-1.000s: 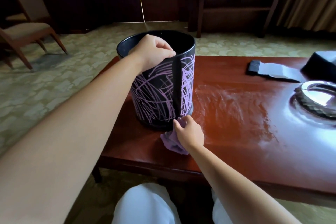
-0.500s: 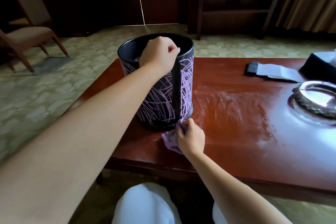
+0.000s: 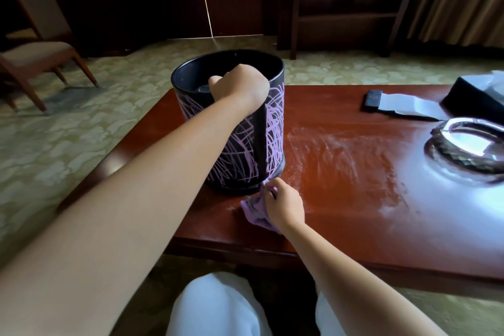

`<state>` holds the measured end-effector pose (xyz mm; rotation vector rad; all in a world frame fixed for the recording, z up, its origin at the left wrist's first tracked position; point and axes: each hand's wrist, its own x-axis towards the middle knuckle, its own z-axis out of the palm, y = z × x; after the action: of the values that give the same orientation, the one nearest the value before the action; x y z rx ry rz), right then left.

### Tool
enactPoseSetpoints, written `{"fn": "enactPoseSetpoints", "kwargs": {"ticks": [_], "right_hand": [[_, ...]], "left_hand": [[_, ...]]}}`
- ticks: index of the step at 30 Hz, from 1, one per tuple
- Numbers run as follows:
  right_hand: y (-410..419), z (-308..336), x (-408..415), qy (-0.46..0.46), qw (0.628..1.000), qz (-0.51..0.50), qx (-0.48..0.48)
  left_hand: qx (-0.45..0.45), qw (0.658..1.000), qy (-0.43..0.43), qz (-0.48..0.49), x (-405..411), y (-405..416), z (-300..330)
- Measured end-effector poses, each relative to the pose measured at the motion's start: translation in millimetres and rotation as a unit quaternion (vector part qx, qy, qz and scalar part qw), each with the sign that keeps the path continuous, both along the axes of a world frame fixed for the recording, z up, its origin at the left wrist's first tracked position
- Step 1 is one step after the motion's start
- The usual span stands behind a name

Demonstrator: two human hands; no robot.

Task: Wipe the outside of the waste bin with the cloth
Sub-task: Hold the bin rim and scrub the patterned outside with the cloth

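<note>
Two hands share the job: the left hand [image 3: 240, 87] has its grip curled over the waste bin's [image 3: 245, 144] rim, likely steadying it, while the right hand [image 3: 285, 206] holds the purple cloth [image 3: 255, 213] bunched in a tight grip at the bin's base. Beyond that grip the worktop [image 3: 354, 213] lies open; its near edge sits just behind it.

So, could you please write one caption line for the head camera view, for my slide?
Left hand grips the waste bin rim while the right hand presses a purple cloth at its base.
</note>
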<state>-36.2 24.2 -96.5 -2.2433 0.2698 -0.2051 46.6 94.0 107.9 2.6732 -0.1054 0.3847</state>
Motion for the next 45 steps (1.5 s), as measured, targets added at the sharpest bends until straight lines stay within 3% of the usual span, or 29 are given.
{"fn": "enactPoseSetpoints", "kwargs": {"ticks": [7,17,23,28,34,41,45], "right_hand": [[-2,1,9,-0.04,0.995,0.049,-0.074],[9,-5,20,0.019,0.989,-0.148,0.021],[15,-8,8,-0.017,0.999,-0.026,-0.038],[12,-3,11,0.045,0.989,-0.138,0.034],[18,0,14,0.067,0.972,-0.203,0.098],[16,7,8,0.015,0.973,-0.181,0.142],[16,8,6,0.013,0.968,-0.189,0.167]], "left_hand": [[0.028,0.999,0.011,-0.033,-3,3,2],[0.016,0.997,0.014,-0.068,-9,6,4],[0.002,0.996,0.033,-0.083,-8,7,6],[0.007,0.995,0.049,-0.091,-9,9,8],[-0.007,0.991,0.053,-0.119,-9,12,7],[-0.022,0.988,0.022,-0.154,-11,18,3],[-0.096,0.979,0.01,-0.181,-19,24,3]]}}
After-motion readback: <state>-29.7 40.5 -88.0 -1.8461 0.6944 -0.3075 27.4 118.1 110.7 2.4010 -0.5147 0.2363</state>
